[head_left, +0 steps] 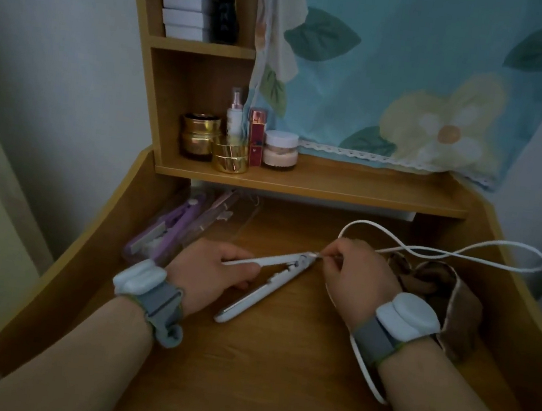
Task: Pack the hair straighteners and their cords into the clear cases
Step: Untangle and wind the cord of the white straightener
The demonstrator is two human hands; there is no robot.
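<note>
A white hair straightener (261, 287) lies open in a V on the wooden desk (259, 374). My left hand (211, 275) grips its upper arm. My right hand (357, 270) pinches the white cord (461, 254) where it meets the straightener's hinge end. The cord loops off to the right and also runs under my right wrist. A purple straightener (171, 227) lies inside a clear case (156, 242) at the desk's left. A second clear case (224, 213) lies beside it, further back.
A brown cloth pouch (449, 295) sits right of my right hand. Gold jars (199, 135), bottles and a white pot (280, 150) stand on the shelf (333, 189) above the desk. White boxes (184, 7) are stacked higher up. A floral curtain (416, 69) hangs behind.
</note>
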